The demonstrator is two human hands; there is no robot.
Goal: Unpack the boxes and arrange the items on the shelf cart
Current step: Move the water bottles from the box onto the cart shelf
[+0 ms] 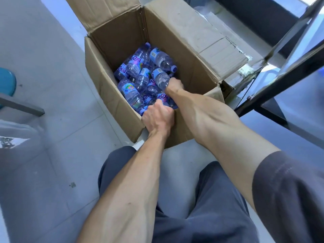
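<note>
An open cardboard box (112, 95) stands on the floor in front of me, holding several small water bottles with purple labels and caps (138, 74). Both my arms reach down into it. My left hand (157, 116) is at the near side of the box, its fingers curled round a bottle (163, 100) whose label shows just above my knuckles. My right hand (174, 85) is deeper in and grips the lower end of another bottle (160, 78) that lies tilted on the pile. The fingertips of both hands are hidden.
The dark metal shelf cart (280, 79) stands at the right, close to the box's taped flap (222, 53). A grey bar (21, 106) and a blue round object (7, 83) sit at the left. My knees in grey shorts (201, 199) are below.
</note>
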